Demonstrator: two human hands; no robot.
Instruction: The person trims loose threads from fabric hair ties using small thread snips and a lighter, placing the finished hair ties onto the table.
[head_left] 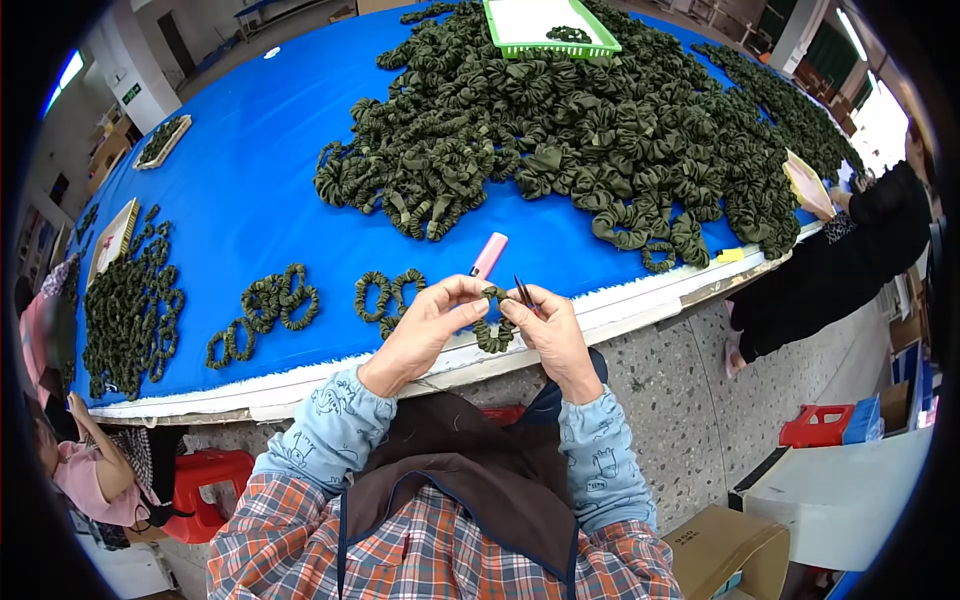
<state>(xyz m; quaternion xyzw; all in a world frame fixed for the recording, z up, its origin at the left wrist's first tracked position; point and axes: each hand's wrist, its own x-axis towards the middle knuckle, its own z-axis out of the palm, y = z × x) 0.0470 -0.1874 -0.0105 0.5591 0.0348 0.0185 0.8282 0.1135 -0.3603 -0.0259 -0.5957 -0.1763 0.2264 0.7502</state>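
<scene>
My left hand (428, 328) pinches a dark green scrunchie (492, 338) just over the table's front edge. The fingers of my right hand (556, 338) are closed on the same scrunchie from the other side. A thin, dark, pointed tool (523, 291) sticks up from my right hand; its exact kind is hard to make out. Just beyond my hands lies a pink lighter (489, 256) on the blue cloth. A few loose scrunchies (373, 294) rest near my left hand, partly hidden by it, and another small group (280, 299) lies farther left.
A large heap of scrunchies (560, 130) covers the table's far middle and right, with a green basket (555, 50) on top. Another pile (130, 310) lies left. People sit at the left and stand at the right (850, 250). A red stool (212, 490) and cardboard box (725, 550) flank me.
</scene>
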